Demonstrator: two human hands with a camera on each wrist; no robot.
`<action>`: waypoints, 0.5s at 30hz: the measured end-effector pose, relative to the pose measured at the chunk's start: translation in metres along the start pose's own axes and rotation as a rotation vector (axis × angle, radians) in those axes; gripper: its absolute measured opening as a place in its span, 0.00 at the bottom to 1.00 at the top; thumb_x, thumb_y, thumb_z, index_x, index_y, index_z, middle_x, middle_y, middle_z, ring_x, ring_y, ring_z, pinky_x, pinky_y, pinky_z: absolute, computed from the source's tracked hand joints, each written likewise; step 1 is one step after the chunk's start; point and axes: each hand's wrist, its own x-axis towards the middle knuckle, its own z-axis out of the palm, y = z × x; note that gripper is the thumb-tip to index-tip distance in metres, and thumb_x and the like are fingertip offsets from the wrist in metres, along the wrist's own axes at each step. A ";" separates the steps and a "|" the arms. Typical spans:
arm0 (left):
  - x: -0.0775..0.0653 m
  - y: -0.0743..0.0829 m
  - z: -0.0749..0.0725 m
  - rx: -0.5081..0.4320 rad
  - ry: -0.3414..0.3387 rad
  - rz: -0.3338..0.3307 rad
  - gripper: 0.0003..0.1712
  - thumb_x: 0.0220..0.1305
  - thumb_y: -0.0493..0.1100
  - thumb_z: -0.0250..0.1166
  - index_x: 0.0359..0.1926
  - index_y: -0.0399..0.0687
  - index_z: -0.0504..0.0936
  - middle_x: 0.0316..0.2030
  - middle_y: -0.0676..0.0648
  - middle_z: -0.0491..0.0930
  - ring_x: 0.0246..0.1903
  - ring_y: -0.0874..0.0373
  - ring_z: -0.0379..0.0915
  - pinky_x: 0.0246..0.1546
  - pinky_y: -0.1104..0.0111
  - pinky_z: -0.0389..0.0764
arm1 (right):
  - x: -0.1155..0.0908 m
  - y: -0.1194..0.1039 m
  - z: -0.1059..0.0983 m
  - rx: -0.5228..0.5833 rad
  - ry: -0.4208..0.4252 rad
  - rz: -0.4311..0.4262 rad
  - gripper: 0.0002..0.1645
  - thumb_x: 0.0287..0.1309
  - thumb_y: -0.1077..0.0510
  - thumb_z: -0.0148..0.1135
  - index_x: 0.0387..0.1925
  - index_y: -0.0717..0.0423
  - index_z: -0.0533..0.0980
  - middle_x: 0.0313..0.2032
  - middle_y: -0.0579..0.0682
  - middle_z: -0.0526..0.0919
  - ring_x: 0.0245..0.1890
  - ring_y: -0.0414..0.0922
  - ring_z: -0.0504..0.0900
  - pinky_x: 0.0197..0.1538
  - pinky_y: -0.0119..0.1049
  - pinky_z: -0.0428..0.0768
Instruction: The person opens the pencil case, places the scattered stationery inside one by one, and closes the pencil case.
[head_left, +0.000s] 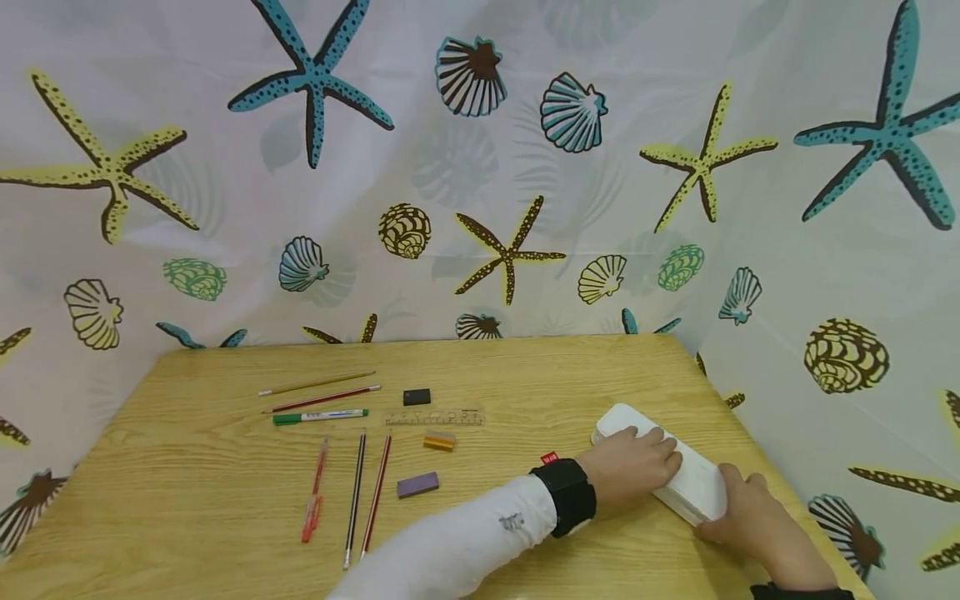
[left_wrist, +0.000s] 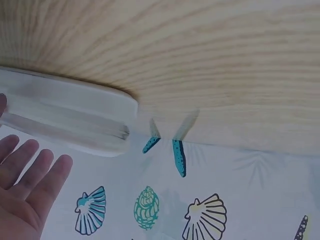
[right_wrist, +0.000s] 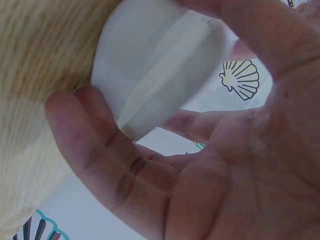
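Observation:
A long white pencil case (head_left: 692,482) with rounded ends lies slantwise on the table's right side; a seam runs along its side in the left wrist view. My left hand (head_left: 633,467) reaches across its top, the fingers (left_wrist: 47,182) fairly straight in the left wrist view, with a thumb tip just showing at the left edge. Whether those fingers press on it cannot be told. At the near end, my right hand (head_left: 757,521) grips the pencil case (right_wrist: 155,65) between thumb and curled fingers. The contents of the case are hidden.
Left of the case lie a clear ruler (head_left: 435,417), a black eraser (head_left: 417,397), an orange sharpener (head_left: 439,441), a purple eraser (head_left: 417,485), a green marker (head_left: 320,417), a red pen (head_left: 315,492) and several pencils (head_left: 355,500). A patterned curtain (head_left: 480,167) hangs behind the table.

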 end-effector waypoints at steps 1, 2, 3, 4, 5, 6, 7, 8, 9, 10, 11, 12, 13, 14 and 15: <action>-0.001 -0.003 0.000 0.012 0.000 -0.012 0.20 0.80 0.51 0.52 0.67 0.57 0.74 0.59 0.57 0.75 0.57 0.63 0.70 0.50 0.72 0.78 | 0.000 0.000 0.000 0.000 0.002 0.000 0.63 0.43 0.47 0.85 0.63 0.83 0.57 0.42 0.76 0.70 0.39 0.62 0.77 0.44 0.60 0.79; -0.002 -0.006 0.000 0.019 0.002 -0.026 0.20 0.81 0.51 0.51 0.67 0.57 0.73 0.59 0.57 0.75 0.57 0.62 0.70 0.49 0.72 0.78 | -0.001 0.000 0.000 0.002 0.002 0.002 0.63 0.44 0.47 0.85 0.63 0.83 0.56 0.42 0.76 0.70 0.39 0.62 0.77 0.44 0.60 0.79; -0.003 -0.008 0.000 0.029 0.006 -0.041 0.20 0.81 0.52 0.51 0.68 0.56 0.73 0.59 0.56 0.75 0.57 0.62 0.70 0.50 0.71 0.79 | -0.001 0.000 0.000 0.003 0.002 0.003 0.63 0.44 0.47 0.84 0.63 0.83 0.56 0.42 0.76 0.70 0.40 0.63 0.76 0.45 0.60 0.79; -0.005 -0.010 0.000 0.037 0.010 -0.058 0.21 0.81 0.54 0.50 0.68 0.56 0.73 0.59 0.56 0.75 0.58 0.61 0.70 0.50 0.70 0.79 | -0.002 0.000 0.000 0.003 0.002 0.004 0.64 0.44 0.47 0.84 0.64 0.83 0.56 0.42 0.76 0.70 0.40 0.63 0.76 0.45 0.61 0.79; -0.006 -0.011 0.001 0.042 0.011 -0.077 0.22 0.81 0.56 0.49 0.68 0.56 0.73 0.60 0.55 0.75 0.59 0.60 0.70 0.52 0.69 0.79 | -0.003 0.001 0.000 0.005 0.003 0.007 0.64 0.44 0.46 0.84 0.64 0.82 0.56 0.42 0.76 0.70 0.40 0.63 0.76 0.45 0.61 0.79; -0.007 -0.012 0.002 0.047 0.013 -0.096 0.24 0.81 0.58 0.49 0.68 0.56 0.73 0.60 0.54 0.75 0.59 0.59 0.70 0.52 0.68 0.79 | -0.003 0.001 0.000 0.008 0.004 0.010 0.64 0.44 0.46 0.84 0.65 0.82 0.56 0.42 0.75 0.71 0.40 0.63 0.76 0.45 0.61 0.79; -0.009 -0.012 0.003 0.055 0.018 -0.115 0.26 0.81 0.61 0.47 0.68 0.55 0.73 0.61 0.54 0.75 0.60 0.58 0.71 0.52 0.67 0.79 | -0.004 0.001 0.000 0.010 0.007 0.013 0.65 0.44 0.45 0.84 0.65 0.81 0.56 0.42 0.75 0.71 0.40 0.63 0.76 0.45 0.61 0.78; -0.010 -0.011 0.004 0.057 0.025 -0.132 0.28 0.80 0.63 0.47 0.67 0.55 0.74 0.61 0.53 0.76 0.60 0.57 0.72 0.53 0.66 0.80 | -0.005 0.002 0.000 0.008 0.012 0.011 0.65 0.44 0.44 0.84 0.65 0.81 0.57 0.42 0.75 0.71 0.40 0.63 0.75 0.46 0.62 0.78; -0.011 -0.011 0.006 0.059 0.032 -0.151 0.29 0.80 0.65 0.46 0.66 0.55 0.75 0.61 0.52 0.76 0.60 0.56 0.73 0.53 0.65 0.80 | -0.005 0.002 0.000 0.006 0.016 0.013 0.65 0.43 0.43 0.84 0.66 0.80 0.57 0.42 0.75 0.72 0.41 0.63 0.75 0.46 0.62 0.78; -0.012 -0.010 0.008 0.058 0.037 -0.168 0.30 0.79 0.66 0.46 0.66 0.54 0.76 0.61 0.52 0.77 0.60 0.55 0.73 0.52 0.64 0.81 | -0.006 0.002 0.000 0.005 0.018 0.016 0.66 0.43 0.42 0.84 0.66 0.80 0.57 0.43 0.76 0.71 0.41 0.63 0.76 0.46 0.62 0.78; -0.013 -0.010 0.009 0.054 0.041 -0.186 0.31 0.79 0.67 0.45 0.65 0.54 0.76 0.61 0.51 0.77 0.60 0.53 0.74 0.52 0.64 0.81 | -0.006 0.002 0.001 0.002 0.021 0.018 0.67 0.43 0.40 0.84 0.67 0.79 0.57 0.43 0.76 0.72 0.42 0.63 0.76 0.47 0.63 0.78; -0.014 -0.009 0.011 0.052 0.047 -0.204 0.32 0.79 0.68 0.44 0.64 0.54 0.77 0.60 0.51 0.78 0.60 0.52 0.74 0.51 0.64 0.82 | -0.007 0.003 0.001 -0.001 0.025 0.018 0.68 0.43 0.39 0.84 0.67 0.79 0.57 0.43 0.76 0.72 0.42 0.64 0.76 0.47 0.63 0.78; -0.014 -0.009 0.012 0.039 0.046 -0.221 0.32 0.79 0.68 0.43 0.63 0.54 0.78 0.61 0.51 0.78 0.61 0.51 0.74 0.51 0.64 0.82 | -0.007 0.003 0.001 -0.002 0.027 0.018 0.69 0.43 0.38 0.83 0.68 0.79 0.57 0.43 0.77 0.72 0.42 0.64 0.76 0.47 0.63 0.78; -0.014 -0.009 0.014 0.027 0.046 -0.239 0.33 0.79 0.69 0.42 0.63 0.54 0.78 0.61 0.51 0.78 0.61 0.51 0.74 0.52 0.64 0.82 | -0.007 0.004 0.001 -0.003 0.028 0.016 0.69 0.42 0.37 0.83 0.68 0.79 0.57 0.44 0.77 0.72 0.42 0.64 0.76 0.47 0.63 0.77; -0.015 -0.009 0.014 0.014 0.047 -0.255 0.33 0.78 0.69 0.41 0.63 0.55 0.79 0.60 0.51 0.78 0.61 0.51 0.74 0.51 0.65 0.82 | -0.006 0.004 0.000 -0.003 0.028 0.018 0.70 0.42 0.35 0.83 0.68 0.78 0.57 0.44 0.77 0.73 0.42 0.63 0.76 0.47 0.63 0.77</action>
